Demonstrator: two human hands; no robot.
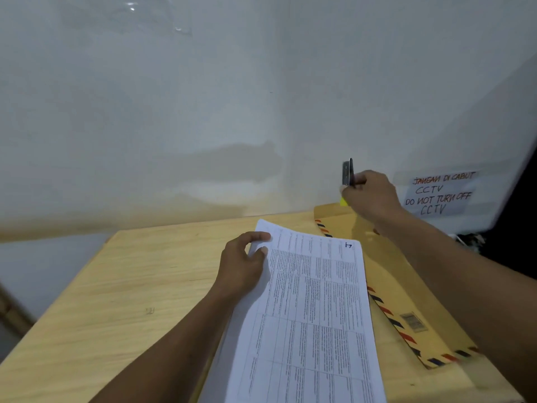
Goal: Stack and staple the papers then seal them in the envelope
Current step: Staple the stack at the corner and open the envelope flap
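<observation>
The papers [313, 309] lie on the worktop [116, 286], partly over the envelope [412, 301]. The left hand [242, 266] pinches their top-left corner. The right hand [370, 196] is closed around the stapler [347, 171], raised near the wall. The sheets look thin, limp and slide-prone; hold them near the corner being stapled.
</observation>
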